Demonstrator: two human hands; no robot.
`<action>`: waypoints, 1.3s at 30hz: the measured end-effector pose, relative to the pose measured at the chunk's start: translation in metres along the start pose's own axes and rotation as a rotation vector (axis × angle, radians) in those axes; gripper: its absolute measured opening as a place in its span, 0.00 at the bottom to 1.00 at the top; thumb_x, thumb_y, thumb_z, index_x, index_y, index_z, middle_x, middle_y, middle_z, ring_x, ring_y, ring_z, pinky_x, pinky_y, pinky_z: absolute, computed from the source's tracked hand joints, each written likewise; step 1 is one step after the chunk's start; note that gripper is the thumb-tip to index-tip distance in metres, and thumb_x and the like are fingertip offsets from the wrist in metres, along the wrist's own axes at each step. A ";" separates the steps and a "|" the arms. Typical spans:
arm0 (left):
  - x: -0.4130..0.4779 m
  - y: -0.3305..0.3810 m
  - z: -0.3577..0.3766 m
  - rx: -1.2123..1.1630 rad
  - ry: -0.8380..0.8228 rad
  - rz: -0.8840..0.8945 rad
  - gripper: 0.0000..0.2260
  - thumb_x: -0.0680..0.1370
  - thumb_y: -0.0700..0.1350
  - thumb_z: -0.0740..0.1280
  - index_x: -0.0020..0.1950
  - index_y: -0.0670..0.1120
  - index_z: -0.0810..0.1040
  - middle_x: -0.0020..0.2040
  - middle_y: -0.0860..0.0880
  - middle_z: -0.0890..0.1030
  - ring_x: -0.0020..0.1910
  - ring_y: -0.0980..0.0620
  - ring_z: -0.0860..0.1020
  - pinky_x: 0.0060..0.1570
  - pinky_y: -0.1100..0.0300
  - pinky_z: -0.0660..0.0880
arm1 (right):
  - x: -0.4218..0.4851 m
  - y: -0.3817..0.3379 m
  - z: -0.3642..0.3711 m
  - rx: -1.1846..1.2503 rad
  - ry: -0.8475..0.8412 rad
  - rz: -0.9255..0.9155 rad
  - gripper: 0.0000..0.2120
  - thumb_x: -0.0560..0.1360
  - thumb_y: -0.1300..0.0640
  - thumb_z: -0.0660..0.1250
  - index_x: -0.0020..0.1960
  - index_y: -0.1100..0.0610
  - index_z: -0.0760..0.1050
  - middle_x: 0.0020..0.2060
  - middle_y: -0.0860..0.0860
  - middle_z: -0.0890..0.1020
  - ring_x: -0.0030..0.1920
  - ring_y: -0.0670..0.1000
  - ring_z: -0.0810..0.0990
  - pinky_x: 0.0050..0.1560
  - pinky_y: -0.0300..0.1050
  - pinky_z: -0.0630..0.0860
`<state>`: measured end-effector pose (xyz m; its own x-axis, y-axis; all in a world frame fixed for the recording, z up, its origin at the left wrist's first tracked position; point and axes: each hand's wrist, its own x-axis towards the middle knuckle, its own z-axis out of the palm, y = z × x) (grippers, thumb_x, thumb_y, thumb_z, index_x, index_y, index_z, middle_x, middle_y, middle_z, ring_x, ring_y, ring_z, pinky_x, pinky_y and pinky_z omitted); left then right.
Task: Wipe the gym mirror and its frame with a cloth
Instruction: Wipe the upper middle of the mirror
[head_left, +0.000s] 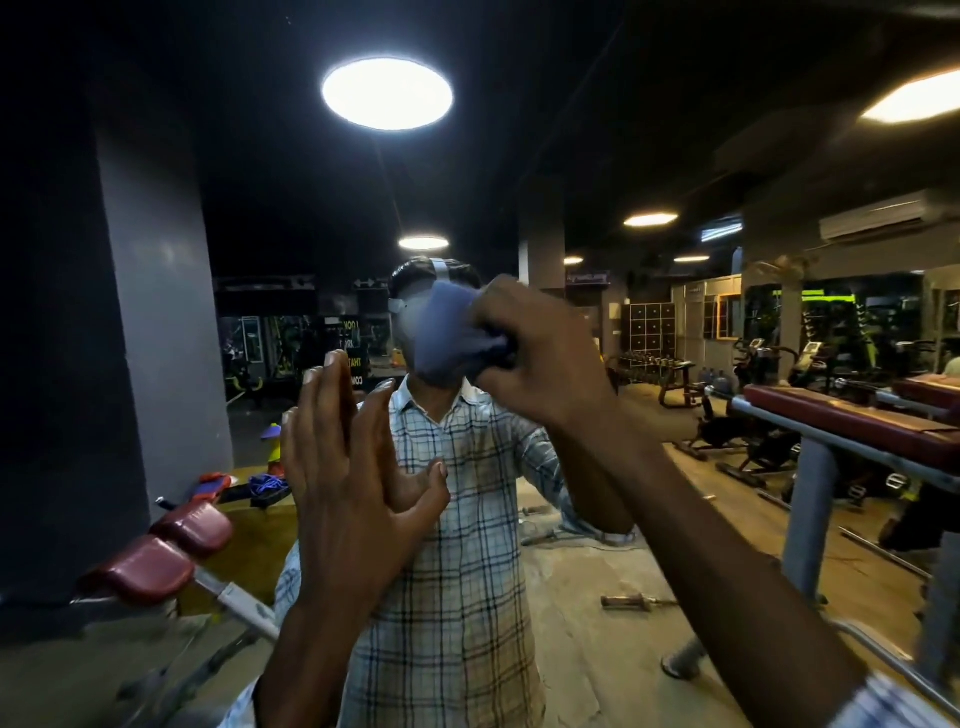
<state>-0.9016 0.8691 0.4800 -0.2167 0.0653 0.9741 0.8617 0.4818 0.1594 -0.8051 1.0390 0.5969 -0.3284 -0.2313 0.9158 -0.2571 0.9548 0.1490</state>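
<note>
Seemingly, right hand (540, 358) grips cloth (447, 338) against mirror (467, 182).

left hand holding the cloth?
No, the right hand grips the blue cloth; the left hand is open, fingers straight, against the mirror.

The mirror (260, 208) stands before you. Your left hand (348, 478) rests against it, below and left of your right hand (535, 353), which grips the cloth (447, 332) on the glass. A padded seat (166, 551) lies low left and a padded bench (852, 426) to your right.
</note>
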 end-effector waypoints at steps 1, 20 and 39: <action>0.000 0.000 0.001 0.007 -0.004 0.010 0.37 0.71 0.57 0.75 0.77 0.48 0.70 0.85 0.45 0.52 0.84 0.44 0.49 0.80 0.37 0.49 | 0.008 0.006 -0.009 0.026 0.057 0.054 0.14 0.70 0.56 0.74 0.55 0.54 0.78 0.50 0.47 0.78 0.49 0.44 0.75 0.49 0.39 0.76; 0.003 0.041 0.030 0.031 -0.014 0.053 0.35 0.71 0.61 0.71 0.75 0.47 0.73 0.85 0.44 0.53 0.84 0.43 0.50 0.79 0.33 0.49 | -0.063 0.081 -0.072 -0.078 -0.038 0.059 0.19 0.69 0.56 0.76 0.58 0.53 0.76 0.54 0.47 0.77 0.53 0.45 0.74 0.53 0.35 0.73; -0.020 0.105 0.063 0.037 -0.049 0.033 0.34 0.73 0.59 0.74 0.76 0.49 0.71 0.85 0.46 0.50 0.84 0.44 0.48 0.81 0.47 0.42 | -0.134 0.092 -0.080 0.029 0.327 0.379 0.17 0.68 0.60 0.73 0.54 0.49 0.75 0.52 0.45 0.76 0.50 0.37 0.74 0.51 0.31 0.74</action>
<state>-0.8363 0.9736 0.4674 -0.2115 0.1244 0.9694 0.8516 0.5102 0.1203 -0.7123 1.1730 0.5173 -0.1026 0.2059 0.9732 -0.2019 0.9537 -0.2231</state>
